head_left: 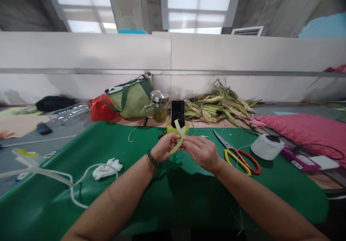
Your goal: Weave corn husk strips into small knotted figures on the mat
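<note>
Over the middle of the green mat (pixel 129 201), both hands meet at a folded pale green strip of leaf (pixel 178 145). My left hand (pixel 164 146), with a green bead bracelet (pixel 153 158) on its wrist, has its fingers closed on the strip. From the right, my right hand (pixel 202 151) pinches the same strip with its fingertips. One end of the strip sticks up, another hangs down to the left. Just behind it a phone (pixel 178 112) stands upright on a yellow holder (pixel 169 128). Fingertips partly hide where the strip is folded.
Right of my hands lie scissors (pixel 238 158) with red and yellow handles and a white thread roll (pixel 267 147). Behind are a leaf pile (pixel 221 104), a glass jar (pixel 159 107) and a green bag (pixel 132 98). White tissue (pixel 107 169) and a white cable (pixel 72 187) lie left.
</note>
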The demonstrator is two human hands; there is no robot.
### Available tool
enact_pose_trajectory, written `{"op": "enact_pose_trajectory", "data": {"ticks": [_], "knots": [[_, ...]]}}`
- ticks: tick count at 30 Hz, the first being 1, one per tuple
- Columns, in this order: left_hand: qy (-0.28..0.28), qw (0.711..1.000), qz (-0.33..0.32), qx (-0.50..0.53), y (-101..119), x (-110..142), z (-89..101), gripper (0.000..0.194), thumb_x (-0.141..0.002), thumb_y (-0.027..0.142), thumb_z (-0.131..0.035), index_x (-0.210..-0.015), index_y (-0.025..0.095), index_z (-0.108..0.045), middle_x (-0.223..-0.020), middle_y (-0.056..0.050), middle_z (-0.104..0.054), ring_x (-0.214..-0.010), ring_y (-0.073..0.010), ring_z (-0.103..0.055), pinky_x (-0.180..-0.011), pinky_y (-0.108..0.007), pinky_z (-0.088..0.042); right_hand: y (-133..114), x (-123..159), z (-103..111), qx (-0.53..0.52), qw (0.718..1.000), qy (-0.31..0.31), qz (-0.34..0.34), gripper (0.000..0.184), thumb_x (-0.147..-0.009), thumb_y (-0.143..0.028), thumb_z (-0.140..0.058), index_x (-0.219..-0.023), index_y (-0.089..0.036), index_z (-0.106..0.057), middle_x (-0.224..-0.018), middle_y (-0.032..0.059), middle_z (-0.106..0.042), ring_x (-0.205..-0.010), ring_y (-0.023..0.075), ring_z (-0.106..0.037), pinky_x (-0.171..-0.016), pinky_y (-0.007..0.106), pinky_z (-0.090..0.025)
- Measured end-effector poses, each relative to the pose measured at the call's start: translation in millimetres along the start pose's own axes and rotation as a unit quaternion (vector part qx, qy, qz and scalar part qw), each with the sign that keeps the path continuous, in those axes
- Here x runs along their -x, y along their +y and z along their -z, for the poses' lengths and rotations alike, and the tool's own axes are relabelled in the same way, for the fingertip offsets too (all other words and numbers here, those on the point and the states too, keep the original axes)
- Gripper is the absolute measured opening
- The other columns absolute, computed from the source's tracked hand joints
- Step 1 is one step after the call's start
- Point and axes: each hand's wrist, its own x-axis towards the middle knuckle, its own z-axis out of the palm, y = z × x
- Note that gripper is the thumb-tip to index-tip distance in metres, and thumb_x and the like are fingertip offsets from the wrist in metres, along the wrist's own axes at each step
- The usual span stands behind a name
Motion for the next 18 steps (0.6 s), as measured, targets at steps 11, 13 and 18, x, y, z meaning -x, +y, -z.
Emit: {"op": "enact_pose_trajectory", "data": {"ticks": [11,13,18], "knots": [[-0.04,0.972,-0.081,-0.215,-2.9,-4.6,10.5,0.033,-0.065,0.043,-0.076,-0.074,0.012,-0.07,-0.068,-0.005,-0.069,-0.07,-0.0159,-0.065,-0.07,-0.028,-0.051,12.8,4.6,-8.1,-0.289,0.878,0.014,-0.381,0.014,-0.082,-0.032,-0.059,-0.08,-0.018,-0.058,-0.068,0.0022,-0.065,-0.06,0.0146,-0.063,-0.055,0.025,-0.051],[-0.056,0.962,-0.089,-0.251,-4.4,-4.8,10.1,0.031,-0.068,0.041,-0.074,-0.074,0.012,-0.07,-0.067,-0.005,-0.07,-0.068,-0.0163,-0.065,-0.069,-0.028,-0.052,18.5,5.1,-13.2,-0.347,0.813,-0.006,-0.467,0.025,-0.075,-0.04,-0.066,-0.074,-0.017,-0.057,-0.06,-0.0008,-0.059,-0.052,0.0125,-0.057,-0.048,0.023,-0.046],[-0.071,0.955,-0.097,-0.271,-5.8,-5.1,9.5,0.033,-0.071,0.043,-0.071,-0.08,0.012,-0.071,-0.068,-0.006,-0.071,-0.07,-0.0176,-0.067,-0.068,-0.028,-0.053,24.0,0.9,-13.9,-0.409,0.746,-0.038,-0.525,0.034,-0.065,-0.045,-0.073,-0.056,-0.017,-0.056,-0.052,-0.0017,-0.056,-0.047,0.0102,-0.05,-0.046,0.023,-0.04]]}}
